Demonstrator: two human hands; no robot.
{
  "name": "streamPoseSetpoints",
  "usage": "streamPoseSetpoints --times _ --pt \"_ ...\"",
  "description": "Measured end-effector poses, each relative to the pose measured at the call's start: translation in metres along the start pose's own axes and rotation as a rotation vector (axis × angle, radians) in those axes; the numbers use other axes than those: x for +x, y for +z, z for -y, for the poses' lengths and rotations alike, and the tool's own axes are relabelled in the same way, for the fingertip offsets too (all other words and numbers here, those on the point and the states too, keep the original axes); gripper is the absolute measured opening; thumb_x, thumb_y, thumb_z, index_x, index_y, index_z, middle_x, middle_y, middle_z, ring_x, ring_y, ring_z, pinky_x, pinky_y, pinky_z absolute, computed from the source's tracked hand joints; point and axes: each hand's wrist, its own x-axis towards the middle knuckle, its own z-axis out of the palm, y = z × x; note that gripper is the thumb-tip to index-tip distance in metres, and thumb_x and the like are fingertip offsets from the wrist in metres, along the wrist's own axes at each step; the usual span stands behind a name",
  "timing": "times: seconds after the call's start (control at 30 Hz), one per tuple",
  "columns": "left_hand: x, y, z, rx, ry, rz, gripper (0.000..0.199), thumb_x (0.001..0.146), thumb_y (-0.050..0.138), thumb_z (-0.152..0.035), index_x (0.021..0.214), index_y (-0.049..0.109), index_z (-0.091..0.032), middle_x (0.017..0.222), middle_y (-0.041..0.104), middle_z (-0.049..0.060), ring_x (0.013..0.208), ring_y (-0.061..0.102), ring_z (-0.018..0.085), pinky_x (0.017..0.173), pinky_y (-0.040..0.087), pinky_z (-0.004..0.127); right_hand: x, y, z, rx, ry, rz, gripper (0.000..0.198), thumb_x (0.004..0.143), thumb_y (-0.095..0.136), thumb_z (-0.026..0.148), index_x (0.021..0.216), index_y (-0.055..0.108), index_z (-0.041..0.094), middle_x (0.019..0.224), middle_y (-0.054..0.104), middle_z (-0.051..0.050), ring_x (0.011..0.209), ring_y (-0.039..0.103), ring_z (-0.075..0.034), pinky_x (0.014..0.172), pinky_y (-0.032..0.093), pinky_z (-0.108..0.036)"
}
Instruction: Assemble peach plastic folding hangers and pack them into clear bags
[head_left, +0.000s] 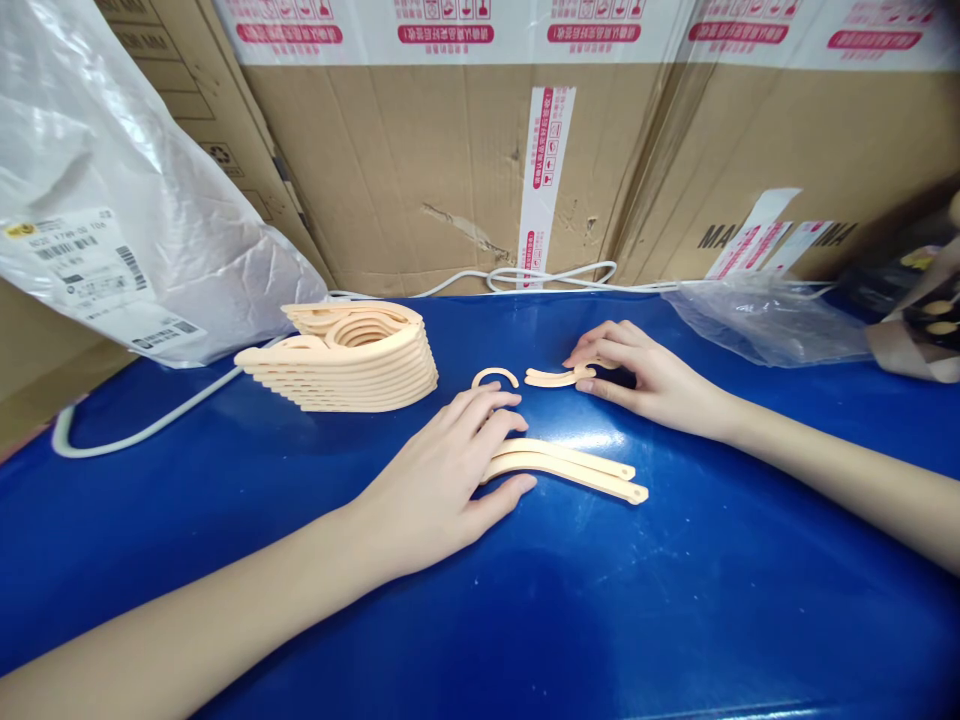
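Observation:
My left hand (450,465) lies over a peach-coloured plastic folding hanger, its thumb on the near side and fingers on the far side. Two slim curved hanger arms (570,468) stick out to the right between thumb and index finger; their other ends are under the hand. A curved hook (496,374) shows just beyond those fingertips. My right hand (637,372) is closed, thumb and fingers pinching a short peach plastic hanger piece (551,379) whose forked end points left. To the left stands a neat stack of matching folded hangers (360,370).
Cardboard boxes (420,150) line the back of the blue table (480,620). A white cable (457,281) runs along the rear edge. A labelled plastic bag (172,200) leans at left. Clear film (765,320) and dark items (900,255) lie at right.

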Motion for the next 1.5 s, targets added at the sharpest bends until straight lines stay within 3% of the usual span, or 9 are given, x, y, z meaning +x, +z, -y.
streamPoseSetpoints --times 0.53,1.07,1.5 --pt "0.000 0.002 0.001 0.018 0.005 0.001 0.031 0.095 0.051 -0.040 0.118 0.052 -0.018 0.136 0.049 0.012 0.135 0.038 0.028 0.109 0.039 0.049 -0.002 0.000 0.001 -0.152 0.009 -0.076 0.027 0.089 0.060 0.045 0.099 0.067 0.020 0.100 0.065 -0.008 0.092 0.056 -0.025 0.083 0.043 -0.042" --pt "-0.002 0.003 0.001 0.013 0.013 -0.019 0.030 0.095 0.051 -0.038 0.117 0.052 -0.018 0.135 0.050 0.012 0.134 0.039 0.028 0.109 0.039 0.051 0.000 -0.001 -0.005 -0.034 0.005 -0.019 0.022 0.091 0.060 0.039 0.100 0.070 0.022 0.105 0.066 -0.007 0.098 0.059 -0.022 0.088 0.042 -0.039" --pt "-0.001 0.001 0.001 0.132 0.111 -0.079 0.028 0.095 0.050 -0.034 0.115 0.055 -0.014 0.127 0.058 0.012 0.132 0.042 0.027 0.111 0.037 0.046 0.004 -0.004 -0.011 -0.129 -0.069 0.053 0.028 0.093 0.057 0.039 0.114 0.069 0.025 0.116 0.063 -0.008 0.107 0.057 -0.024 0.091 0.038 -0.041"
